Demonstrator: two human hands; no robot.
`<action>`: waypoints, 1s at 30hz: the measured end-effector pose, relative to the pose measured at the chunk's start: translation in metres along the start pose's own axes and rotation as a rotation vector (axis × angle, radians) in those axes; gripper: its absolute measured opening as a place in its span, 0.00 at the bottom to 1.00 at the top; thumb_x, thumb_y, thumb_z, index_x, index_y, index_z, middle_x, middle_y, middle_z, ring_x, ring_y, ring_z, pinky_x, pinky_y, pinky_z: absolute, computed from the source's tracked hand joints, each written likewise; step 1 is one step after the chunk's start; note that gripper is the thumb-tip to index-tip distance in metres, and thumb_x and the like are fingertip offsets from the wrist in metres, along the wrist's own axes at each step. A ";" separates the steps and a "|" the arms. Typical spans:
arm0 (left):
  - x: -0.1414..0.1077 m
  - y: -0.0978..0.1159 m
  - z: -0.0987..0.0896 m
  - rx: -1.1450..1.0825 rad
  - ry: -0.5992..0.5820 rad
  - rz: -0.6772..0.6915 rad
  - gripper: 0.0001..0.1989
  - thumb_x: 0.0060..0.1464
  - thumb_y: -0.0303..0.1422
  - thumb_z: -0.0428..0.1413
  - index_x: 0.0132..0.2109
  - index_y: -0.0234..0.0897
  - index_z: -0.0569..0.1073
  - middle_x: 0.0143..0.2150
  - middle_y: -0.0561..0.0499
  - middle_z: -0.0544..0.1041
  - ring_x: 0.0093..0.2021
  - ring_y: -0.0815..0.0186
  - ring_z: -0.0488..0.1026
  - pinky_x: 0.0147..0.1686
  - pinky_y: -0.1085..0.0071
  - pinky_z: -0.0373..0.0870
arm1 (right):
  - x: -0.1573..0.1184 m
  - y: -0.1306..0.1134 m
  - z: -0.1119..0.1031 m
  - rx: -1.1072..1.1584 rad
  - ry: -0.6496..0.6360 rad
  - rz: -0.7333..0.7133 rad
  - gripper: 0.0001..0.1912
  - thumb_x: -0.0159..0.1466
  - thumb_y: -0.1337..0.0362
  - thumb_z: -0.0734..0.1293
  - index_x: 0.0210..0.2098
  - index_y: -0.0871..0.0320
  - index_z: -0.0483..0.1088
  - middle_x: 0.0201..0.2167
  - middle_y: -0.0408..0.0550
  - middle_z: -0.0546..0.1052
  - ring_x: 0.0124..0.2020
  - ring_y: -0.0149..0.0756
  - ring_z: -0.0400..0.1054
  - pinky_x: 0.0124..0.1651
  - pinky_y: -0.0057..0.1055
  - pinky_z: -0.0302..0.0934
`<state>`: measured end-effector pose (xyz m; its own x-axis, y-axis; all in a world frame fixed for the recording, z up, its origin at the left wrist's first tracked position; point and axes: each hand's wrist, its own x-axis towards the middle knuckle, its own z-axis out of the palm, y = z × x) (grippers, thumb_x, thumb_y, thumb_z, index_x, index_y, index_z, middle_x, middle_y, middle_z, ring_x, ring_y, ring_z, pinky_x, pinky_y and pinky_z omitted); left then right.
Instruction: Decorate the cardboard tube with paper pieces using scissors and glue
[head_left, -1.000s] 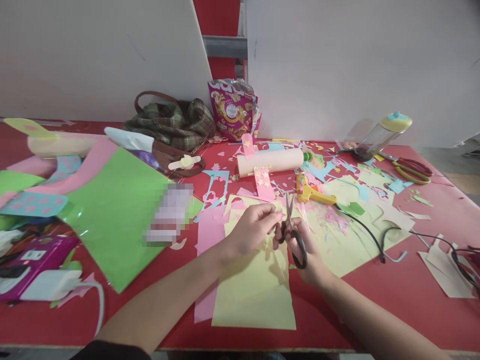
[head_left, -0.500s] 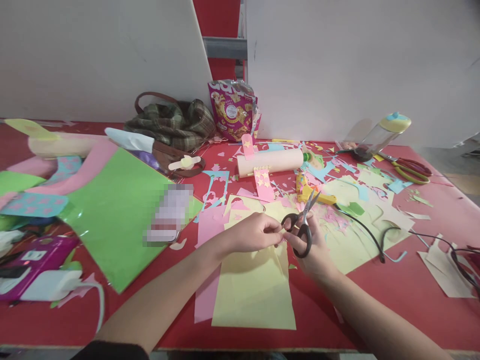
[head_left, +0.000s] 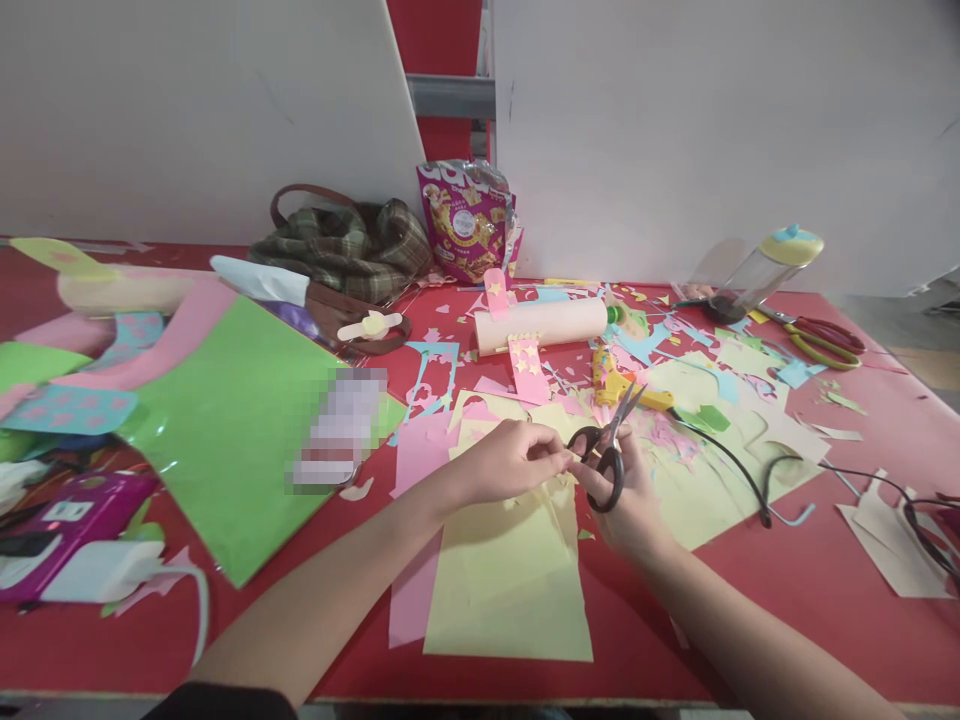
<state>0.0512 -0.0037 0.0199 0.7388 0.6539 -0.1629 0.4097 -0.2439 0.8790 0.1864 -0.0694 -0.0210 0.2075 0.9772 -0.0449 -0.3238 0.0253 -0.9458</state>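
My right hand [head_left: 630, 495] is closed on a pair of black-handled scissors [head_left: 609, 462], whose blades point up and away from me, slightly apart. Its thumb and fingertip meet the fingertips of my left hand [head_left: 517, 462]. The left fingers are pinched together, and whatever lies between them is too small to make out. Beneath both hands is a pale yellow paper sheet [head_left: 517, 600], partly over a pink sheet [head_left: 414, 590]. Just beyond the scissors lies a yellow glue gun [head_left: 626, 385] with a black cord.
A cream paper roll [head_left: 544, 327] with pink star-decorated strips lies ahead among many paper scraps. On the left are a green sheet [head_left: 217, 450], a blurred phone [head_left: 337, 425] and a purple box [head_left: 90, 520]. A clear bottle [head_left: 765, 275] and red-and-yellow-handled tools [head_left: 825, 340] lie right.
My hands and the scissors have shifted only very slightly to the right. Fingertips still meet, and everything on the table stays in place.
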 end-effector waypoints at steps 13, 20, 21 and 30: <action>-0.001 0.001 -0.014 0.042 0.106 0.038 0.12 0.51 0.34 0.43 0.22 0.34 0.62 0.20 0.57 0.59 0.22 0.74 0.56 0.22 0.77 0.52 | -0.002 0.000 0.003 -0.006 -0.211 0.140 0.13 0.52 0.64 0.67 0.29 0.53 0.55 0.26 0.39 0.64 0.25 0.30 0.60 0.30 0.28 0.54; -0.007 0.006 -0.034 0.068 0.217 0.025 0.12 0.51 0.35 0.43 0.24 0.34 0.62 0.22 0.56 0.59 0.24 0.74 0.56 0.24 0.77 0.55 | -0.006 -0.004 0.003 -0.007 -0.465 0.118 0.16 0.52 0.52 0.64 0.31 0.52 0.55 0.29 0.43 0.62 0.30 0.34 0.58 0.34 0.32 0.53; -0.007 0.007 -0.035 0.074 0.212 0.025 0.12 0.51 0.35 0.43 0.24 0.34 0.62 0.23 0.56 0.60 0.24 0.73 0.57 0.24 0.77 0.55 | -0.007 -0.004 0.003 -0.014 -0.495 0.130 0.16 0.52 0.51 0.64 0.32 0.52 0.55 0.29 0.43 0.62 0.31 0.35 0.58 0.34 0.32 0.53; -0.007 0.005 -0.026 0.158 0.161 0.020 0.12 0.50 0.34 0.43 0.24 0.34 0.64 0.21 0.56 0.62 0.24 0.73 0.59 0.25 0.77 0.57 | -0.008 -0.006 0.003 -0.019 -0.563 0.169 0.17 0.52 0.49 0.63 0.31 0.53 0.54 0.29 0.45 0.64 0.31 0.37 0.59 0.34 0.33 0.52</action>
<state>0.0339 0.0090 0.0376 0.6581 0.7505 -0.0611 0.4838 -0.3592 0.7980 0.1836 -0.0765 -0.0137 -0.3695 0.9290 -0.0225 -0.2925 -0.1393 -0.9461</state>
